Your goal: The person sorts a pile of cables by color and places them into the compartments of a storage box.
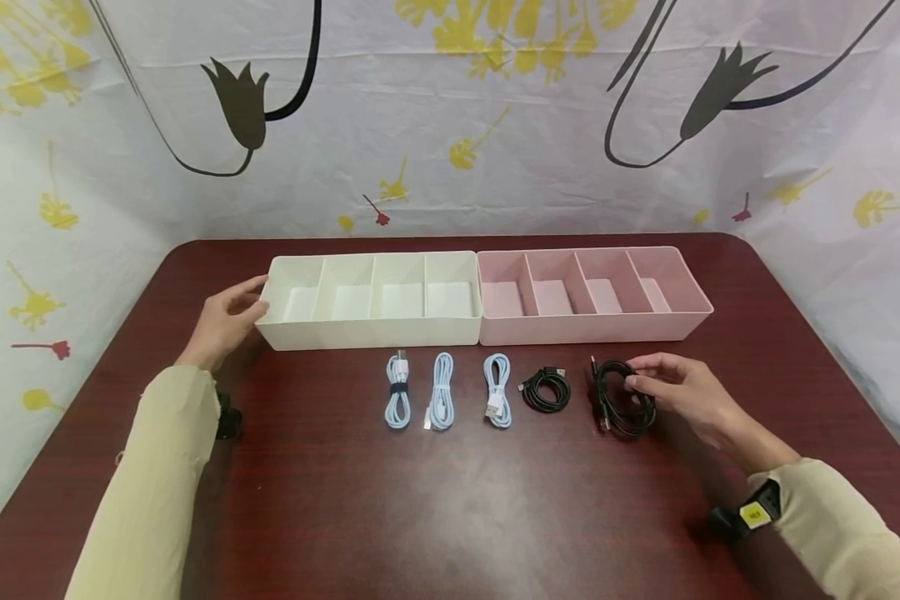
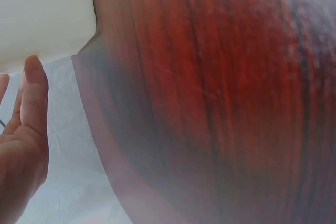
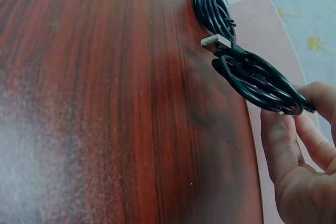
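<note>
My right hand (image 1: pixel 686 392) pinches one side of a coiled black USB cable (image 1: pixel 621 408) between thumb and fingers; its metal plug (image 3: pixel 216 42) points away from the hand in the right wrist view. With straight, relaxed fingers, my left hand (image 1: pixel 228 325) touches the left end of a white divided organizer box (image 1: pixel 367 333). The thumb (image 2: pixel 35 90) lies against the box wall in the left wrist view. A smaller black cable coil (image 1: pixel 546 390) lies left of the pinched one.
A pink divided box (image 1: pixel 592 329) stands end to end with the white one at the back of the dark wooden table (image 1: pixel 450 508). Before them lie light blue cable bundles: one black-strapped (image 1: pixel 398 392), one in the middle (image 1: pixel 441 392), one with a white plug (image 1: pixel 498 392). Behind hangs a patterned sheet (image 1: pixel 450 192).
</note>
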The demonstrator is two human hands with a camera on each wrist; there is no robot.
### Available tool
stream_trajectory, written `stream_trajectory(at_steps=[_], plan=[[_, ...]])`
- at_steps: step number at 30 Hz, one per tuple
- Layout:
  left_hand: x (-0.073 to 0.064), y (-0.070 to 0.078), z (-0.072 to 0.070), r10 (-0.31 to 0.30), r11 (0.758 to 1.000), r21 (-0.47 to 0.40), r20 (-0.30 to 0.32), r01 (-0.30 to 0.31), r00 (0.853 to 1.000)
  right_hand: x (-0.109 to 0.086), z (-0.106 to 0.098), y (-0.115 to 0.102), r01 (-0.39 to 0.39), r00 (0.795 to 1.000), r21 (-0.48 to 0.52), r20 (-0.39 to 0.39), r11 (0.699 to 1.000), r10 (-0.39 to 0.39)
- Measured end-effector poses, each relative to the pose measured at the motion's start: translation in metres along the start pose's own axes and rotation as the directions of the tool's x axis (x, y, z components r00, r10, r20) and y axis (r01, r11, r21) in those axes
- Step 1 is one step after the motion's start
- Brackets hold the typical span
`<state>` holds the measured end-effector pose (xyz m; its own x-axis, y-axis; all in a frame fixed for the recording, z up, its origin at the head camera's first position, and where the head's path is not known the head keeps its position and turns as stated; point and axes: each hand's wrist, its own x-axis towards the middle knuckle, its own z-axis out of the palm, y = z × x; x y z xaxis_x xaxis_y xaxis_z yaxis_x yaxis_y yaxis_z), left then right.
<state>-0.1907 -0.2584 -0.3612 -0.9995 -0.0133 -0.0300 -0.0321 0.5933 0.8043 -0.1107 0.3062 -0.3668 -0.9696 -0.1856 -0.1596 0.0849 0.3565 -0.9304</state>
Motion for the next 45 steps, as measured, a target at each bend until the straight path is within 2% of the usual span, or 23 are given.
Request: stream_trajectory(at_steps=[5,11,22,34,39,45], plan=[[0.001,0.0,0.001,0.009,1.0,-0.004,-0.001,-0.009,1.0,0.0,-0.001,-0.005,-0.012,1.0,-0.013,-0.025,1.0,0.012],[0.001,0.0,0.002,0.021,1.0,-0.006,0.0,-0.021,1.0,0.002,-0.006,-0.017,0.007,0.998,-0.088,-0.059,0.996,-0.013],[0.0,-0.004,0.0,0.034,0.999,-0.021,0.014,-0.034,0.999,0.011,-0.009,-0.041,0.045,0.998,-0.148,-0.045,0.988,-0.052],[0.001,0.0,-0.001,0.024,0.999,-0.023,0.02,-0.024,1.0,0.025,-0.007,-0.063,0.057,0.998,-0.034,0.005,0.998,-0.057],[0.001,0.0,-0.002,0.024,1.0,-0.02,0.022,-0.023,0.999,0.033,-0.004,-0.071,0.052,0.999,-0.069,0.007,0.996,-0.052],[0.0,-0.002,-0.003,0.025,0.999,-0.023,0.009,-0.025,1.0,0.045,0.0,-0.081,0.039,0.999,-0.044,0.014,0.998,-0.038]])
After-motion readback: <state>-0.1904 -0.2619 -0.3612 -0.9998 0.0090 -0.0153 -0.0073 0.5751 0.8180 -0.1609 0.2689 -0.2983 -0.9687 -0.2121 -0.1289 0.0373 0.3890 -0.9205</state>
